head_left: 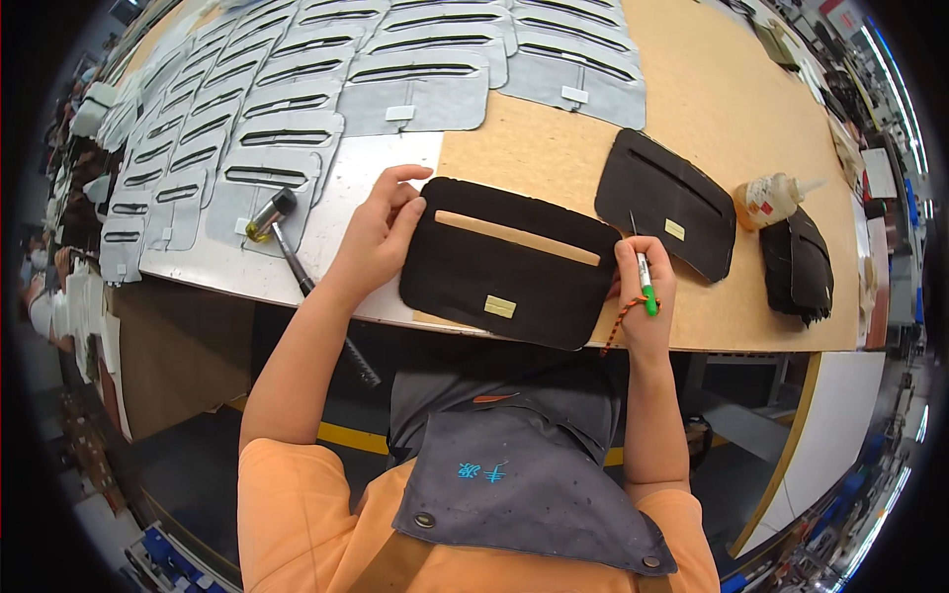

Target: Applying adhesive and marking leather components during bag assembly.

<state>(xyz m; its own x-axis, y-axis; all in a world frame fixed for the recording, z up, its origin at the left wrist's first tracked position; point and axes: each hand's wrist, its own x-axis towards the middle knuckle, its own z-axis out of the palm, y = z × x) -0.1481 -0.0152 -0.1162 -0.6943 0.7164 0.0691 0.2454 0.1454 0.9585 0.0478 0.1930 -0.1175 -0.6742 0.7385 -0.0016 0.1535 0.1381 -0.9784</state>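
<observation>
A black rounded panel (pixel 494 267) with a long tan slot and a small pale yellow label is held up at the table's front edge. My left hand (pixel 390 222) pinches its upper left edge, thumb in front and index finger raised. My right hand (pixel 647 287) grips a slim white pen-like tool (pixel 645 275) with a green end and a thin pointed tip facing up. An orange and black cord hangs from this tool. The same hand is at the panel's right edge, its other fingers partly hidden. Behind it lies a second black panel (pixel 667 203) with a slot and label.
Rows of grey slotted panels (pixel 415 99) cover the table's far and left parts. A hammer (pixel 287 242) lies at the left, its handle over the front edge. To the right stand a squeeze bottle (pixel 771 201) of amber liquid and a stack of black pieces (pixel 797 265).
</observation>
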